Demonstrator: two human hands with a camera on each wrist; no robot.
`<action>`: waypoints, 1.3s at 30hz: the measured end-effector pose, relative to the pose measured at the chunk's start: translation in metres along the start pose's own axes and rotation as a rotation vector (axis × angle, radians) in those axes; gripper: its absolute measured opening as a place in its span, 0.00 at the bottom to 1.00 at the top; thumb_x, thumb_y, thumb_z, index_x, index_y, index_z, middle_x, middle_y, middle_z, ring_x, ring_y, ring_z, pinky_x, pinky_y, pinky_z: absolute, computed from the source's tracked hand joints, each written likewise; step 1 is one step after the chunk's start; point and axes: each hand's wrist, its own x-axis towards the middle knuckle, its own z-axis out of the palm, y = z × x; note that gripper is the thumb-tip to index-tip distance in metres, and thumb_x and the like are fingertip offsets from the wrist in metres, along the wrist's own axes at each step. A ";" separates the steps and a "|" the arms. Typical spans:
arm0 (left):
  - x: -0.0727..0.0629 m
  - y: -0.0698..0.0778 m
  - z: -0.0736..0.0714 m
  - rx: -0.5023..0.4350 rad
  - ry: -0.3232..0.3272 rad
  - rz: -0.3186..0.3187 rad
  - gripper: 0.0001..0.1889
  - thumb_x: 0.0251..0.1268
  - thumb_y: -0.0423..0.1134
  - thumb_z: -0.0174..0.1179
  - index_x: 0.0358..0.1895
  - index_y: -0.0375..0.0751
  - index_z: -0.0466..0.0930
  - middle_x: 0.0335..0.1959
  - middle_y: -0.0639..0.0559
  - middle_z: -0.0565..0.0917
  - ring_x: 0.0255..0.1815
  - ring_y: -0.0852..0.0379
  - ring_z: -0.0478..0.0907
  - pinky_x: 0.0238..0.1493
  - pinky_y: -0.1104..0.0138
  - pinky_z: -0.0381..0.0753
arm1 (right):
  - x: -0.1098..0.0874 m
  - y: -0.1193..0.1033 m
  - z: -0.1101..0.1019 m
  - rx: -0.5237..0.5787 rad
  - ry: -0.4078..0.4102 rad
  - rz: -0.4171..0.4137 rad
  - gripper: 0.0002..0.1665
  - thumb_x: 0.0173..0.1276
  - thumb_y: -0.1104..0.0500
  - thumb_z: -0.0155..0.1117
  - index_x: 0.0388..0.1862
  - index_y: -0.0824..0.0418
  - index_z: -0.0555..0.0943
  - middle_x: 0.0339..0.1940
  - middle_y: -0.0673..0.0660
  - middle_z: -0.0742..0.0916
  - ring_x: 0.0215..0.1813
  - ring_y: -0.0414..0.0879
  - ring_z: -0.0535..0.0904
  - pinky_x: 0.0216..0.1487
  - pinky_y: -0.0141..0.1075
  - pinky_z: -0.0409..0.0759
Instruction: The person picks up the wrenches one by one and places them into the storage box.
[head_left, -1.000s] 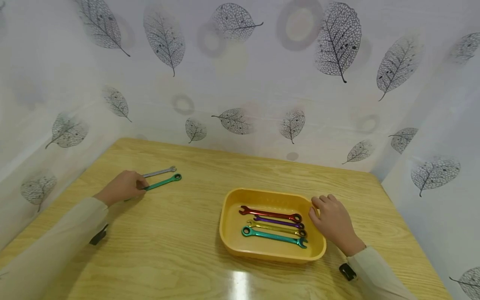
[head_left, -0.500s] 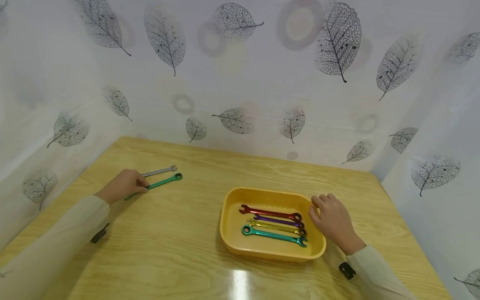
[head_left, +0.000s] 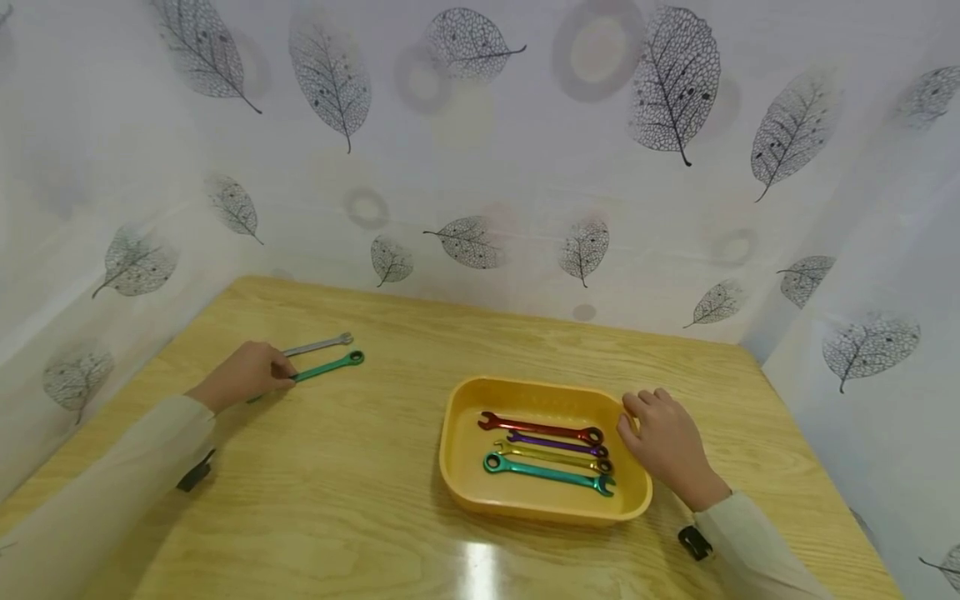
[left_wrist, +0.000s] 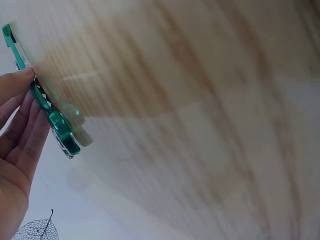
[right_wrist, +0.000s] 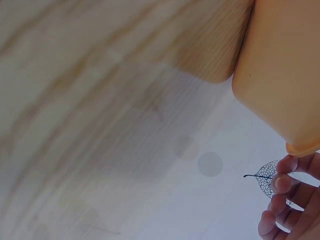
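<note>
At the left of the table, my left hand (head_left: 247, 377) pinches a green ratcheting combination wrench (head_left: 330, 367) between thumb and fingers. In the left wrist view the green wrench (left_wrist: 59, 125) lies close to the tabletop; whether it touches is unclear. Just behind it is a silver wrench (head_left: 318, 344), partly hidden by the hand. My right hand (head_left: 671, 446) grips the right rim of a yellow plastic tub (head_left: 468, 492), its fingers (right_wrist: 287, 182) curled at the edge. Inside the tub lie a red wrench (head_left: 536, 427), a purple wrench (head_left: 555, 442), a yellow wrench (head_left: 551, 455) and a teal wrench (head_left: 547, 473).
The wood-grain table (head_left: 337, 483) has its back edge against a leaf-patterned wall covering (head_left: 480, 167), which also runs along both sides. Bare wood lies between the left hand and the tub. Dark clips sit below both wrists.
</note>
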 end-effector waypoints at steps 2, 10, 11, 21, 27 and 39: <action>-0.001 0.000 0.000 -0.001 0.001 -0.001 0.04 0.54 0.32 0.65 0.31 0.36 0.86 0.28 0.48 0.86 0.28 0.58 0.80 0.33 0.63 0.81 | 0.000 0.000 0.000 0.001 0.002 -0.002 0.12 0.56 0.63 0.62 0.20 0.57 0.68 0.15 0.49 0.64 0.22 0.43 0.54 0.28 0.33 0.55; -0.001 -0.004 0.000 -0.024 0.016 0.011 0.03 0.54 0.33 0.65 0.31 0.38 0.86 0.26 0.53 0.84 0.26 0.63 0.76 0.29 0.68 0.77 | -0.001 -0.002 0.000 0.004 0.001 0.007 0.12 0.55 0.64 0.62 0.20 0.57 0.68 0.15 0.48 0.64 0.23 0.43 0.54 0.28 0.32 0.55; -0.001 -0.004 0.001 -0.031 0.021 0.011 0.03 0.53 0.33 0.65 0.30 0.38 0.86 0.25 0.53 0.84 0.26 0.64 0.75 0.29 0.69 0.76 | -0.001 -0.002 -0.001 0.005 0.000 0.008 0.11 0.55 0.64 0.62 0.20 0.57 0.68 0.15 0.48 0.64 0.23 0.43 0.54 0.28 0.33 0.55; 0.001 -0.006 0.004 -0.055 0.084 0.017 0.04 0.52 0.34 0.65 0.30 0.37 0.84 0.25 0.52 0.83 0.26 0.63 0.75 0.29 0.70 0.76 | -0.001 -0.003 -0.002 0.009 -0.007 0.011 0.11 0.56 0.64 0.62 0.21 0.57 0.69 0.16 0.48 0.65 0.23 0.43 0.54 0.29 0.33 0.56; 0.001 -0.006 0.005 -0.073 0.118 0.018 0.04 0.51 0.34 0.66 0.29 0.37 0.83 0.26 0.51 0.82 0.27 0.62 0.74 0.29 0.70 0.75 | 0.000 -0.003 -0.004 0.012 -0.013 0.014 0.11 0.56 0.64 0.62 0.21 0.57 0.69 0.16 0.49 0.65 0.23 0.43 0.55 0.28 0.33 0.56; 0.000 0.000 0.003 -0.124 0.147 -0.016 0.03 0.53 0.32 0.64 0.30 0.36 0.80 0.26 0.50 0.81 0.26 0.61 0.73 0.28 0.70 0.74 | 0.001 -0.004 -0.004 0.011 -0.018 0.011 0.10 0.56 0.64 0.61 0.21 0.58 0.69 0.16 0.49 0.65 0.23 0.43 0.55 0.29 0.34 0.56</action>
